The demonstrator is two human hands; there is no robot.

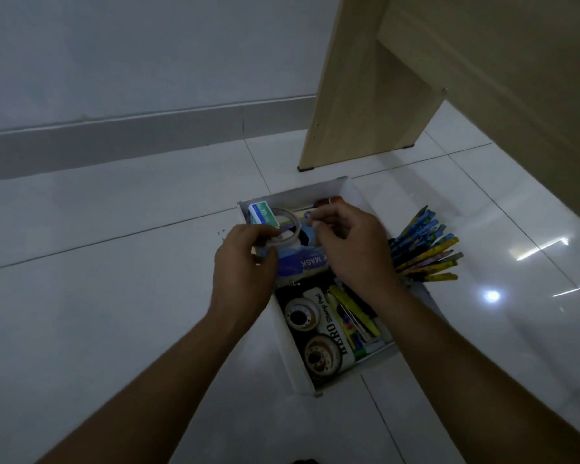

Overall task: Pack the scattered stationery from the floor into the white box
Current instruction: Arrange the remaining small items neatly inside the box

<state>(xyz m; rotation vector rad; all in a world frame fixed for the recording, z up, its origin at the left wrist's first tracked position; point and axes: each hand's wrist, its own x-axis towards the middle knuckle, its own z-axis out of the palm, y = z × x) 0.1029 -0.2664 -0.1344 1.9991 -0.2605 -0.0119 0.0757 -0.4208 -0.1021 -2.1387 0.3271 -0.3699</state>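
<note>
The white box (290, 349) lies on the tiled floor, filled with stationery: two tape rolls (300, 314), a stamp pad tin (329, 324), a blue mask packet (307, 261), a green-and-white staples box (263, 213) and coloured pens. My left hand (241, 266) hovers over the box's far left part, shut on a clear tape ring (283, 229). My right hand (352, 246) is beside it, fingers pinched on a small thin item whose kind I cannot tell. A bundle of blue and yellow pencils (426, 251) fans out over the box's right wall.
A light wooden furniture panel (365, 88) stands on the floor just behind the box. A grey skirting board (114, 135) runs along the wall at the back. Glossy white tiles (114, 296) surround the box, with bright reflections at the right.
</note>
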